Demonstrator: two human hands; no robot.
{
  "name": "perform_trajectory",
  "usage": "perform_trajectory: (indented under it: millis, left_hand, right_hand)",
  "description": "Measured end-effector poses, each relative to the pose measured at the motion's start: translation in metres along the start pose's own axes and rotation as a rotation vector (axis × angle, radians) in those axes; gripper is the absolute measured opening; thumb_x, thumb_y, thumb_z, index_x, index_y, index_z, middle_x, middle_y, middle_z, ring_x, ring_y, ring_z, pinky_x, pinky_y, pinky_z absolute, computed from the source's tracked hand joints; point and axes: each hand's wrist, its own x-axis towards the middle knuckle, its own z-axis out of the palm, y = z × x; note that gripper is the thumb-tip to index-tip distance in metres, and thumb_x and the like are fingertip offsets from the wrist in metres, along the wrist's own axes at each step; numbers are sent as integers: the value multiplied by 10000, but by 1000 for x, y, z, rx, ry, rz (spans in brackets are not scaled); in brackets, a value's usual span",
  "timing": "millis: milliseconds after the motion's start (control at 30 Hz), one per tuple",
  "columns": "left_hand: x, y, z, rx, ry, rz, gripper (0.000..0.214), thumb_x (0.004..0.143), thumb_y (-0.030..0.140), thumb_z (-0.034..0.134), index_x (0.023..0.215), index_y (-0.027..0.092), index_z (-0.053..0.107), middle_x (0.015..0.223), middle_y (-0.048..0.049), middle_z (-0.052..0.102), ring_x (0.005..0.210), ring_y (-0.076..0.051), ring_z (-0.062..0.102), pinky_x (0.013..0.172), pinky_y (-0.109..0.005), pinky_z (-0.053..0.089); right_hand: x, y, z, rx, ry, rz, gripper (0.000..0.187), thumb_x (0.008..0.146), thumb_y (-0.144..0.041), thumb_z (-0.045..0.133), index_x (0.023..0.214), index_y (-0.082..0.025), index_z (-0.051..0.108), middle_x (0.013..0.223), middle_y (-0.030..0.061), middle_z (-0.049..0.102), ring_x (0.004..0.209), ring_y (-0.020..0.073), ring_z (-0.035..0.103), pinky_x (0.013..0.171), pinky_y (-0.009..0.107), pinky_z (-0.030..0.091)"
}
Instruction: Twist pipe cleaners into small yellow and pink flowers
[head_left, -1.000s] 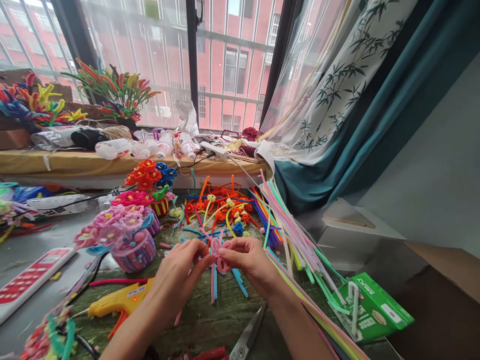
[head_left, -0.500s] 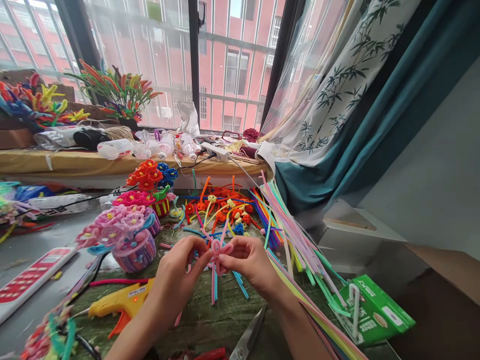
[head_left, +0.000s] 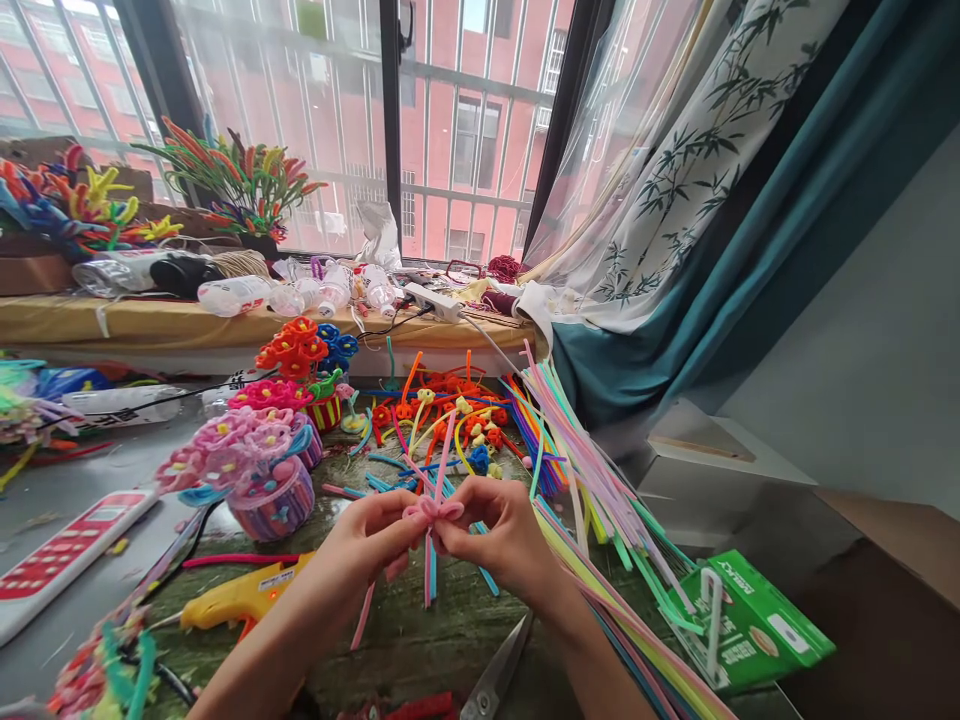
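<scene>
A pink pipe-cleaner flower (head_left: 430, 509) with looped petals is held between my two hands over the table. My left hand (head_left: 375, 535) pinches its left side, thumb against fingers. On the right side, the thumb and fingertips of my right hand (head_left: 499, 525) close on it. One straight pink stem end rises above the petals. Cut pink and blue pipe cleaners (head_left: 430, 585) lie beneath and beyond the hands. A yellow glue gun (head_left: 232, 597) rests left of my left forearm. Scissors (head_left: 495, 672) lie between my forearms, partly cut off by the frame.
Pipe-cleaner flower pots (head_left: 271, 500) stand at the left, near a red-and-white calculator-like device (head_left: 71, 555). Long pipe cleaners (head_left: 592, 450) are bundled at the right, beside a green box (head_left: 757, 620). Orange flower pieces (head_left: 450, 390) cover the back. Bottles (head_left: 234, 295) lie on the sill.
The flower has tipped, so its petals now look flatter and its pink stem end stands higher. My left hand has turned and lowered slightly; both hands keep their hold.
</scene>
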Motion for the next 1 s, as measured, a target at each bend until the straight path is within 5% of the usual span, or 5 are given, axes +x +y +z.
perform_trajectory:
  millis: [300,467,767,1000]
  left_hand:
    - [-2,0,1,186,60,181,263,745,404,696,795,146,674,739,-24,646,680,-161,549,601,-229,406]
    - [-4,-2,1,385,152,320,214,769,370,675,774,156,682,669,-16,635,629,-161,546,575,-237,407]
    - [-1,1,2,195,162,94,378,700,507,685,692,133,634,567,37,480,499,-85,349,440,-191,226]
    - [0,-1,-1,174,124,50,382,690,518,682,681,142,614,549,57,420,497,-90,323,452,-201,219]
  right_hand:
    - [1,0,1,278,23,156,314,529,-251,845,567,-157,548,526,-6,639,440,111,577,449,209,481]
    - [2,0,-1,341,3,184,300,533,-267,841,606,-138,580,544,2,658,443,96,582,465,199,498]
    - [2,2,-8,-18,-57,108,252,661,-349,775,735,-147,643,684,29,700,591,173,678,527,242,533]
    - [2,1,-9,-308,-106,-23,205,763,-362,689,735,-159,693,639,4,649,567,134,580,548,226,462]
